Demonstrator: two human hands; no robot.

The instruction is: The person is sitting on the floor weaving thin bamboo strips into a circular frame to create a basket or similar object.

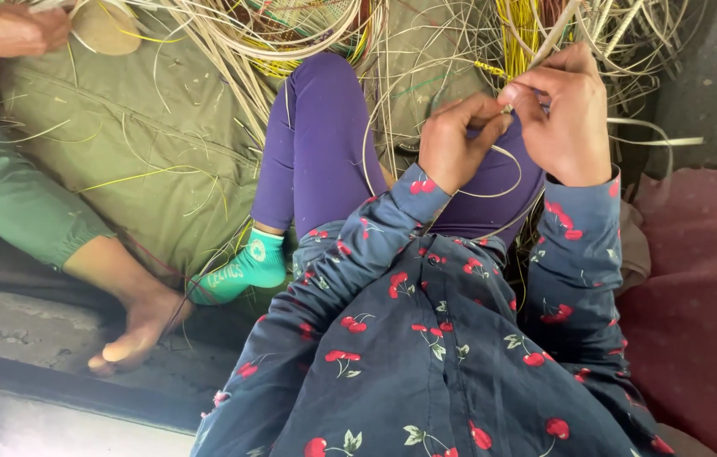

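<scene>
My left hand and my right hand meet above my purple-clad knee. Both pinch a thin pale cane strip that loops down below the left hand and back up between the fingertips. My sleeves are dark blue with red cherries. A tangle of pale and yellow cane strips lies just beyond my hands. My foot wears a green sock.
Another person sits at the left: a green-trousered leg, a bare foot and a hand at the top left. An olive cloth covers the floor. A dark red cloth lies at the right.
</scene>
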